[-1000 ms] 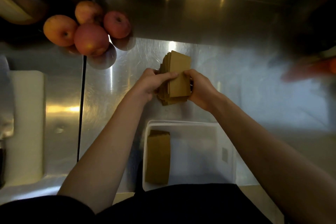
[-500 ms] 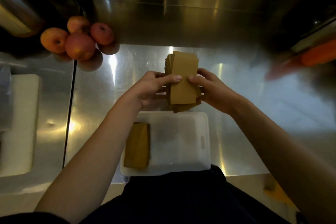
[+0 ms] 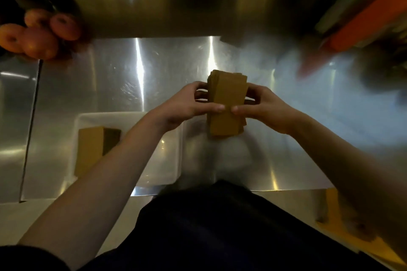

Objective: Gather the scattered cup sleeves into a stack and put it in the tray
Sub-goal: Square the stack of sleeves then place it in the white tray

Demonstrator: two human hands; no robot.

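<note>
A stack of brown cardboard cup sleeves [image 3: 226, 94] is held upright above the steel counter, pinched from both sides. My left hand [image 3: 187, 105] grips its left edge and my right hand [image 3: 262, 110] its right edge, thumbs meeting on the front face. The white tray [image 3: 163, 116] lies on the counter below and left of the stack, partly hidden by my left forearm. Another brown pile of sleeves [image 3: 92, 149] lies in the tray's left end.
Several apples [image 3: 41, 35] sit at the back left of the steel counter [image 3: 132, 72]. An orange object [image 3: 363, 22] leans at the back right, blurred. A steel backsplash [image 3: 176, 2] rises behind. The counter's front edge runs just before my dark clothing.
The view has shifted, so the tray now appears further left. Both hands have kept hold of the stack and carried it slightly toward me, beside the tray's right end.
</note>
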